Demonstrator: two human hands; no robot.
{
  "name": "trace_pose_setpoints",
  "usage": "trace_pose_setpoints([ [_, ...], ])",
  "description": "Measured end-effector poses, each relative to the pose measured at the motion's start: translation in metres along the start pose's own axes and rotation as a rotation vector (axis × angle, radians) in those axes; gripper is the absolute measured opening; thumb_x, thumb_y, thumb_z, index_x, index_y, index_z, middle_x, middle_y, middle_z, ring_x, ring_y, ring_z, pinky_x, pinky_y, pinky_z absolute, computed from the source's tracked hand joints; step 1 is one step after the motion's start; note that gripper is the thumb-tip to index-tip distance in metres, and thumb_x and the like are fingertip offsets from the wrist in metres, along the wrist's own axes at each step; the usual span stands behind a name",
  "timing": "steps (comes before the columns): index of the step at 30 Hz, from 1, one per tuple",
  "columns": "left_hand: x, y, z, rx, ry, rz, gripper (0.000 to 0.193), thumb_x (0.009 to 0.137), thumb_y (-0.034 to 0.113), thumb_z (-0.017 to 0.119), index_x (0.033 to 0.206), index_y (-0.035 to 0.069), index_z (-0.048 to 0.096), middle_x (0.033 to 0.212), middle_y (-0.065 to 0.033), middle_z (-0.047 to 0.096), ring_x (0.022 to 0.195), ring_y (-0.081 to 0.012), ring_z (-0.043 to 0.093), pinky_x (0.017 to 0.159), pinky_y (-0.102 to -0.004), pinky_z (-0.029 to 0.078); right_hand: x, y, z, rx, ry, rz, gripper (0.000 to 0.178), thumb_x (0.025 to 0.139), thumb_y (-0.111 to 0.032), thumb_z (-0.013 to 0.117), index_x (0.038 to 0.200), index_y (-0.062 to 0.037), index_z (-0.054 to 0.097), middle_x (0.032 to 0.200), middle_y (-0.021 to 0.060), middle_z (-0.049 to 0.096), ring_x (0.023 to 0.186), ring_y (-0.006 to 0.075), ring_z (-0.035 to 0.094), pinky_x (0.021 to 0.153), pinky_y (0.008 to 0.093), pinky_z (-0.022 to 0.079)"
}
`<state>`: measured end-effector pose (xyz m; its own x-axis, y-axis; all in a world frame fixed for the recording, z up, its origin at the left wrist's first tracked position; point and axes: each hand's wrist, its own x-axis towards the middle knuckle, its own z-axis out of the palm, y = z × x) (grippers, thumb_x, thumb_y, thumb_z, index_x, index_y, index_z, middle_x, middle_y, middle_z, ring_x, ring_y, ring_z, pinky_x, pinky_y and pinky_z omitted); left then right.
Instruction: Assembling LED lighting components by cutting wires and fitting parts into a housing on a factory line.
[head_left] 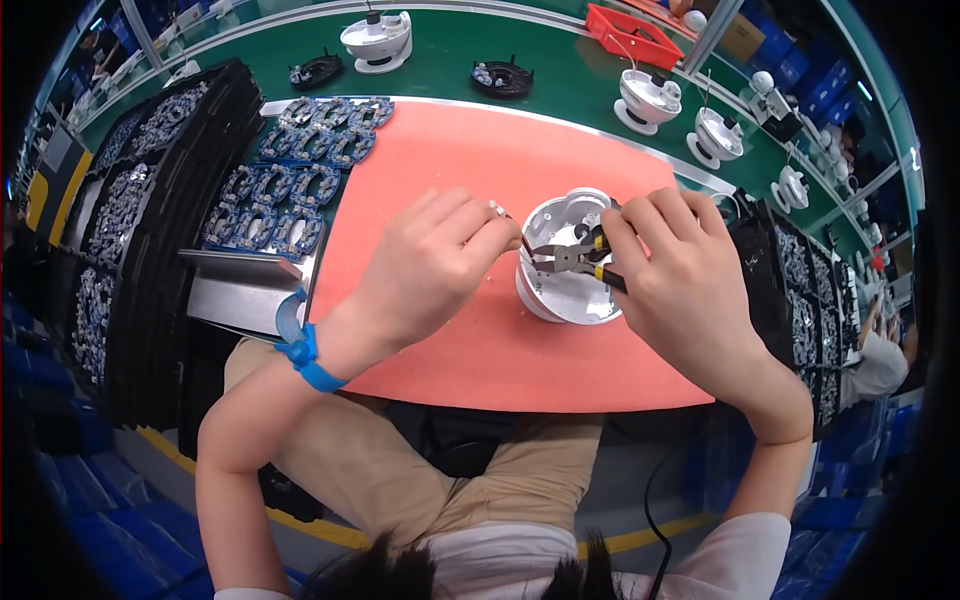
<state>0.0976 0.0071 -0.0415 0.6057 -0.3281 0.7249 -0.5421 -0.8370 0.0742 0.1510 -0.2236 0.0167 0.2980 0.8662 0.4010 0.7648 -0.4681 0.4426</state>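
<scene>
A white round plastic housing [572,300] with an open hollow top rests on the orange-pink mat [420,350]. Over it, my right hand [675,255] grips diagonal cutters [565,258] with black and yellow handles; their jaws point left. Just left of the housing, my left hand [440,250] pinches a thin dark wire [526,245] between thumb and fingertips. The wire meets the cutter jaws; whether they bite on it is too small to tell. A small white connector [497,207] shows above the left fingers. A blue wrist strap [310,357] circles my left wrist.
Blue circuit boards [272,195] lie in rows left of the mat, beside stacked black trays [150,200]. Beyond the mat, a green conveyor [440,60] carries white housings [650,100] and black round parts [502,78]. A red bin [633,38] stands at the back; more trays [800,290] stand right.
</scene>
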Motion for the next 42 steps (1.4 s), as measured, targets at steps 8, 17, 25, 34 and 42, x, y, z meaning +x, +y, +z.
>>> trace_pose_setpoints([
  [8, -0.003, -0.003, 0.001, 0.017, 0.025, 0.008, 0.015, 0.073, 0.006, 0.074, 0.085, 0.005, 0.066, 0.072, -0.0045, 0.055, 0.067, -0.0219, 0.054, 0.059, -0.0352, 0.042, 0.002, -0.009, -0.002, -0.077, -0.055, -0.001, 0.022, 0.069, -0.007, 0.065, 0.089, 0.0012, 0.066, 0.08, 0.0056, 0.054, 0.082, 0.019, 0.054, 0.076, 0.0339, 0.043],
  [17, -0.003, -0.001, -0.001, 0.005, 0.004, 0.014, 0.014, 0.074, 0.006, 0.071, 0.086, 0.007, 0.065, 0.072, -0.0037, 0.053, 0.067, -0.0204, 0.052, 0.058, -0.0342, 0.04, 0.005, -0.01, -0.004, -0.093, -0.008, -0.039, 0.021, 0.067, -0.007, 0.065, 0.087, 0.0005, 0.066, 0.077, 0.0044, 0.053, 0.078, 0.0187, 0.053, 0.071, 0.0326, 0.043],
  [25, -0.003, 0.001, -0.001, 0.006, -0.015, 0.006, 0.014, 0.073, 0.005, 0.072, 0.086, 0.006, 0.065, 0.072, -0.0042, 0.054, 0.066, -0.0211, 0.052, 0.057, -0.0348, 0.039, 0.005, -0.007, -0.005, -0.05, -0.016, -0.089, 0.018, 0.068, -0.008, 0.065, 0.084, 0.0002, 0.066, 0.076, 0.0037, 0.052, 0.08, 0.0175, 0.052, 0.07, 0.032, 0.042],
  [34, -0.003, -0.006, -0.009, -0.233, 0.035, -0.193, 0.009, 0.081, 0.007, 0.069, 0.086, 0.003, 0.063, 0.08, -0.0097, 0.061, 0.075, -0.0285, 0.059, 0.066, -0.0381, 0.047, -0.009, 0.013, -0.004, 0.191, 0.017, -0.035, 0.028, 0.066, -0.01, 0.071, 0.092, -0.004, 0.065, 0.081, 0.0028, 0.055, 0.082, 0.0201, 0.054, 0.071, 0.0338, 0.042],
  [42, -0.02, -0.023, -0.02, -0.199, -0.213, -0.298, 0.008, 0.084, 0.005, 0.067, 0.085, 0.001, 0.061, 0.079, -0.0127, 0.063, 0.074, -0.0313, 0.062, 0.065, -0.0408, 0.049, -0.049, -0.004, 0.026, 0.415, -0.123, -0.186, 0.033, 0.067, -0.014, 0.075, 0.097, -0.0108, 0.062, 0.091, 0.0019, 0.058, 0.087, 0.0204, 0.058, 0.079, 0.0372, 0.044],
])
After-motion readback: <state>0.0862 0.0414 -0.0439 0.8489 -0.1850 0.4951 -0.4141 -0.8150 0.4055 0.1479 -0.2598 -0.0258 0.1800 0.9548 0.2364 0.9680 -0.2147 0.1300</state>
